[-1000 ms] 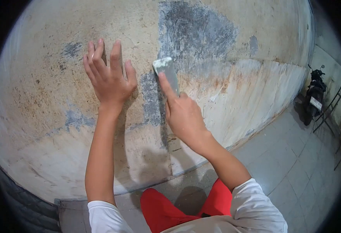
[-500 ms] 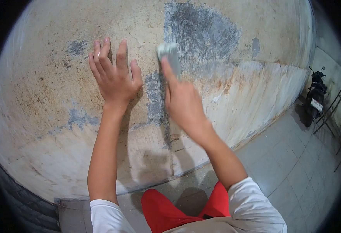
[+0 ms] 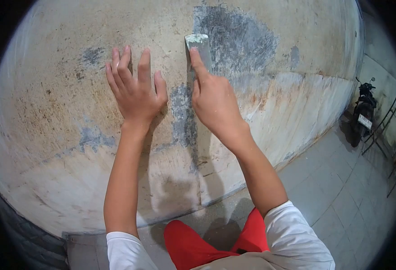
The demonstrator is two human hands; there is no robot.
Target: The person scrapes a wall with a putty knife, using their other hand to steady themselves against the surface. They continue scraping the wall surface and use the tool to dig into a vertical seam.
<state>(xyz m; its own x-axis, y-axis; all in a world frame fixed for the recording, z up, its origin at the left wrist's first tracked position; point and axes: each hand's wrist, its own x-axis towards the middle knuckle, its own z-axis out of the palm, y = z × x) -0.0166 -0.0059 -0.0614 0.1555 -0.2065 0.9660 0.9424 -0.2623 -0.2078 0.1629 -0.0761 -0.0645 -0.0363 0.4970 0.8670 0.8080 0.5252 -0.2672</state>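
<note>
My right hand (image 3: 218,105) grips a scraper (image 3: 200,44), index finger stretched along its flat metal blade. Pale flakes cling to the blade's upper edge, which lies against the wall (image 3: 288,103) at the left border of a large bare grey patch (image 3: 234,38). The scraper's handle is hidden inside my fist. To the left, my left hand (image 3: 137,96) rests on the stained, peeling paint with its fingers spread, holding nothing. A narrower grey strip (image 3: 183,117) runs down the wall between my two hands.
A tiled floor (image 3: 315,189) meets the wall's base along a curved line. At the far right stands a parked black motorbike (image 3: 364,110), with a dark metal ladder-like frame (image 3: 387,119) beside it. My legs in red trousers (image 3: 186,243) are close below the wall.
My right hand and the scraper have moved up the wall along the grey patch's left border. My left hand stays spread in nearly the same place.
</note>
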